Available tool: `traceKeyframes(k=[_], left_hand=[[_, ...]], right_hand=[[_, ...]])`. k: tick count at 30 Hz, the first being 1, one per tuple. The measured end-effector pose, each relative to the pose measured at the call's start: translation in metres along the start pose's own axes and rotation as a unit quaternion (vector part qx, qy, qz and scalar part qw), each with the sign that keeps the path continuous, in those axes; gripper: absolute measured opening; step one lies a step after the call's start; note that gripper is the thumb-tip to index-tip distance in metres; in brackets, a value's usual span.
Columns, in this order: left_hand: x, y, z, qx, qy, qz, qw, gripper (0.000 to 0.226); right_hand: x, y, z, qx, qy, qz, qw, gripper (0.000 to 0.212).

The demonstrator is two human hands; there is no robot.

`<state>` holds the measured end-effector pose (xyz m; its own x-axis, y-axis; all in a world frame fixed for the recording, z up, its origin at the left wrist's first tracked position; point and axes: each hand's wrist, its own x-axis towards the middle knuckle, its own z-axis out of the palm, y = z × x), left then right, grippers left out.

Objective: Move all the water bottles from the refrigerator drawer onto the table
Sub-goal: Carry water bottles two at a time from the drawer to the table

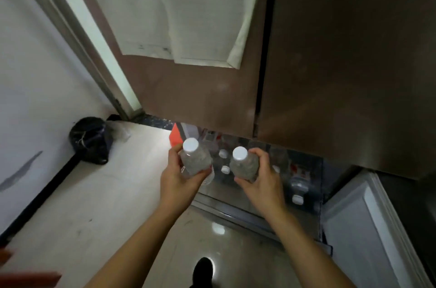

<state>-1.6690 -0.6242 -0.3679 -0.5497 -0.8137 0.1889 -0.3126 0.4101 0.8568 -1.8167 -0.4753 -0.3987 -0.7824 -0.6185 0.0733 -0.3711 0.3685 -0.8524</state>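
Note:
My left hand (177,176) grips a clear water bottle (195,158) with a white cap, held upright above the open refrigerator drawer (254,207). My right hand (262,179) grips a second clear water bottle (244,163) with a white cap, close beside the first. Below them, inside the drawer, stand more white-capped bottles (224,161), and one bottle (297,189) lies at the right. The table is not in view.
The brown refrigerator doors (330,75) rise just ahead, with white paper taped on them. A black bag (90,140) sits against the left wall. A white open compartment door (368,224) juts out at the right. An orange item (175,135) is by the drawer's left corner.

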Motion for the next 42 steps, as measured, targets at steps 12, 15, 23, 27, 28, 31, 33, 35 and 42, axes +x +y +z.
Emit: traceKeyframes(k=[12,15,23,27,28,31,33,35,42], left_hand=[[-0.067,-0.011,-0.207,0.132,0.217,0.054,0.966,0.096],[-0.096,-0.037,-0.28,0.159,0.258,0.041,0.952,0.098],[-0.201,-0.114,-0.474,0.163,0.332,-0.028,0.929,0.093],[-0.258,-0.145,-0.556,0.204,0.405,-0.074,0.888,0.092],[-0.27,-0.153,-0.574,0.212,0.419,-0.088,0.878,0.091],[-0.303,-0.178,-0.618,0.221,0.456,-0.121,0.853,0.089],[-0.32,-0.2,-0.645,0.212,0.479,-0.151,0.838,0.085],[-0.331,-0.222,-0.671,0.207,0.5,-0.18,0.821,0.084],[-0.322,-0.309,-0.784,0.187,0.548,-0.239,0.78,0.082]], right_hand=[[-0.039,-0.157,0.106,0.037,-0.048,-0.266,0.962,0.096],[-0.075,-0.199,0.16,0.034,-0.059,-0.294,0.953,0.095],[-0.193,-0.316,0.317,0.067,-0.145,-0.367,0.916,0.091],[-0.251,-0.378,0.396,0.047,-0.203,-0.432,0.878,0.086],[-0.264,-0.392,0.415,0.048,-0.217,-0.444,0.868,0.085],[-0.296,-0.424,0.474,0.047,-0.267,-0.469,0.841,0.084],[-0.317,-0.442,0.512,0.052,-0.303,-0.473,0.826,0.083],[-0.336,-0.456,0.553,0.064,-0.331,-0.47,0.816,0.084],[-0.374,-0.508,0.717,0.097,-0.412,-0.437,0.794,0.089]])
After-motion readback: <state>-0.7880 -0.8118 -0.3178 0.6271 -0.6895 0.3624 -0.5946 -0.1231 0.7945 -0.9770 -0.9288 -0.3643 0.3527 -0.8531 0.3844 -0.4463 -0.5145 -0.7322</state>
